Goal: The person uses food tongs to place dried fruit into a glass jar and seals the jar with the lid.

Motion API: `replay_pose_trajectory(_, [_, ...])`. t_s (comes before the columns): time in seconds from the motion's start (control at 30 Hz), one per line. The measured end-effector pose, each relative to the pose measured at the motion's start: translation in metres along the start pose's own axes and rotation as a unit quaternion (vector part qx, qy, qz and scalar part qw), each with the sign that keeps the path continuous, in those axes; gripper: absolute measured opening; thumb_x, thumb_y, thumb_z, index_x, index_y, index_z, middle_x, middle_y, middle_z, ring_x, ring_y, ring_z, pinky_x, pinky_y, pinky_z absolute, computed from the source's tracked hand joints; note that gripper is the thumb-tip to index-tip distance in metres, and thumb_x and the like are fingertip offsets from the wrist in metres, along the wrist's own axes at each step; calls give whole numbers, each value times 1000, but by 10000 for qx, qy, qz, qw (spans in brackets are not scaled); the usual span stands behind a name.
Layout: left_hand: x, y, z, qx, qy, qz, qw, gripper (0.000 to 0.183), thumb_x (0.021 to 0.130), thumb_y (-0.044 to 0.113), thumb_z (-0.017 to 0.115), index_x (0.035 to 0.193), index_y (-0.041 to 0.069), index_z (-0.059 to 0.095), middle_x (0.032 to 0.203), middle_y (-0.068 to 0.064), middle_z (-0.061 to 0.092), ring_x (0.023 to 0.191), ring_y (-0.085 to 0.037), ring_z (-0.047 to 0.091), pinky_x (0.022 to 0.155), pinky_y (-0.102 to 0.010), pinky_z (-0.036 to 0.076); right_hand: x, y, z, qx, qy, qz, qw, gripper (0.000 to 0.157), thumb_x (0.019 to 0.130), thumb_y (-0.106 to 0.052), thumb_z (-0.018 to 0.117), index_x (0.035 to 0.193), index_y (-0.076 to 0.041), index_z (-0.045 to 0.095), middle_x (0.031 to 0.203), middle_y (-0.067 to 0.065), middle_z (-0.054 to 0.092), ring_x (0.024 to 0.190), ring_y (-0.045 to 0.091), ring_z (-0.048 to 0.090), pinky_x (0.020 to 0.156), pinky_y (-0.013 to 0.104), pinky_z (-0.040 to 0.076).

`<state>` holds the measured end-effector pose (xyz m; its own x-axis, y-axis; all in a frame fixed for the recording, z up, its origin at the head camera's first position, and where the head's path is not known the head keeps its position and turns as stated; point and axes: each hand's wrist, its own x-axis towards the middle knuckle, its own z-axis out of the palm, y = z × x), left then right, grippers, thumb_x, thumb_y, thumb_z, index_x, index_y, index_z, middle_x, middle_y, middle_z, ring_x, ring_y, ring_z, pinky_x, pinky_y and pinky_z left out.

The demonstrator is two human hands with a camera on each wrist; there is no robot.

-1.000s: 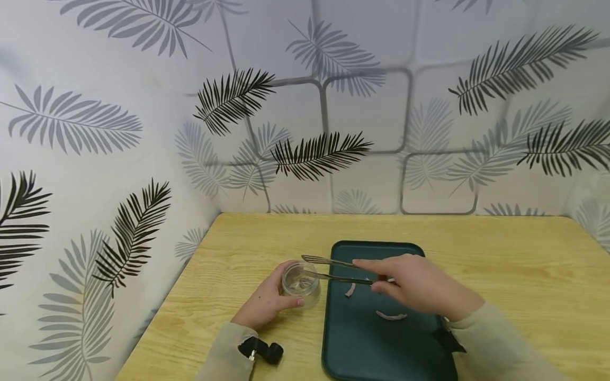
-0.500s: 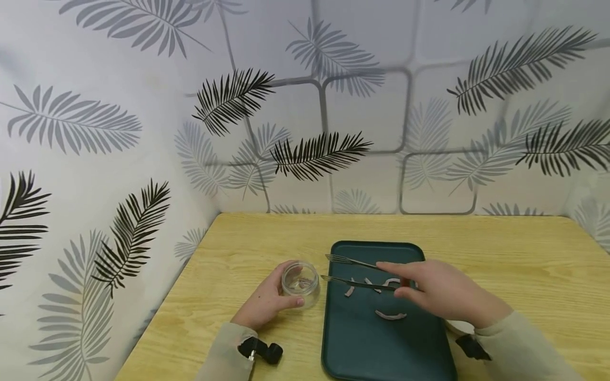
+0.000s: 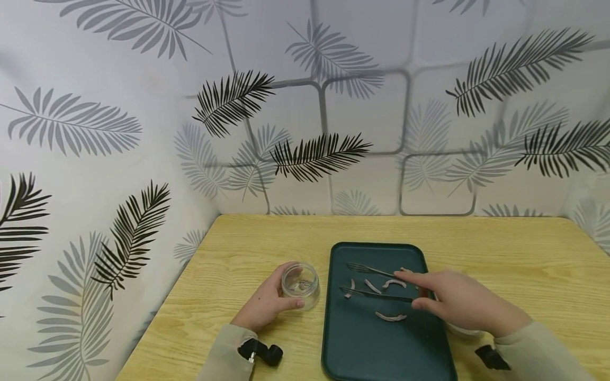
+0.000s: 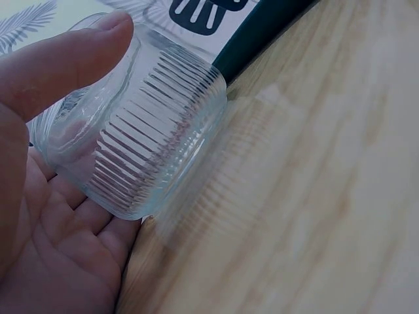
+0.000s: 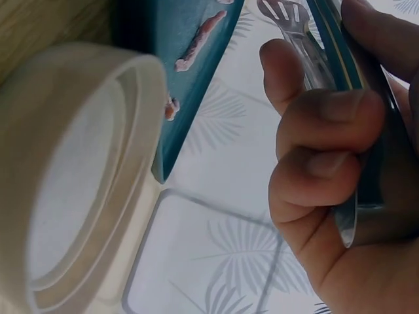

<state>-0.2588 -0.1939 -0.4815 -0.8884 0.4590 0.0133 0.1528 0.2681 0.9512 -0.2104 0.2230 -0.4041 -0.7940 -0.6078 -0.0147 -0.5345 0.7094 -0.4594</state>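
My left hand (image 3: 268, 299) holds a clear glass jar (image 4: 157, 124) with ribbed sides, upright on the table left of the tray. Its thumb lies on the near side, and a little pale stuff shows at the jar's bottom. My right hand (image 3: 459, 299) grips metal tongs (image 3: 381, 296), whose slotted arms stand spread over the dark green tray (image 3: 381, 346). Several pinkish-grey curved strips, such as this strip (image 3: 391, 317), lie on the tray. Nothing shows between the tong tips that I can tell is held.
Right of the tray, partly under my right forearm, stands a round cream-coloured lid or shallow bowl (image 5: 91, 176). A wooden table (image 3: 276, 233) runs back to a leaf-patterned wall (image 3: 362, 106). A black wrist camera mount (image 3: 259, 352) sits at my left cuff.
My right hand has drawn the tongs away from the jar, rightward and a little toward me, over the strips on the tray. The left hand and jar have stayed put.
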Motion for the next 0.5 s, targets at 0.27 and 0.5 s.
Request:
replay_pose_trajectory(0.27, [-1, 0, 0, 41, 18, -5, 10000, 86, 85, 20, 84, 156, 25, 35, 155, -4, 43, 143, -21, 39, 114, -46, 31, 0, 6, 6, 15, -168, 94, 9998, 62, 98, -39, 66, 155, -25, 45, 88, -23, 60, 68, 0, 52, 62, 28, 43])
replay_pose_trajectory(0.5, [-1, 1, 1, 109, 31, 24, 9999, 89, 86, 21, 84, 158, 17, 32, 155, -6, 43, 144, -21, 37, 116, -47, 28, 1, 7, 10, 98, -195, 161, 9996, 62, 97, -38, 67, 154, -26, 46, 85, -20, 61, 64, 1, 51, 60, 28, 42])
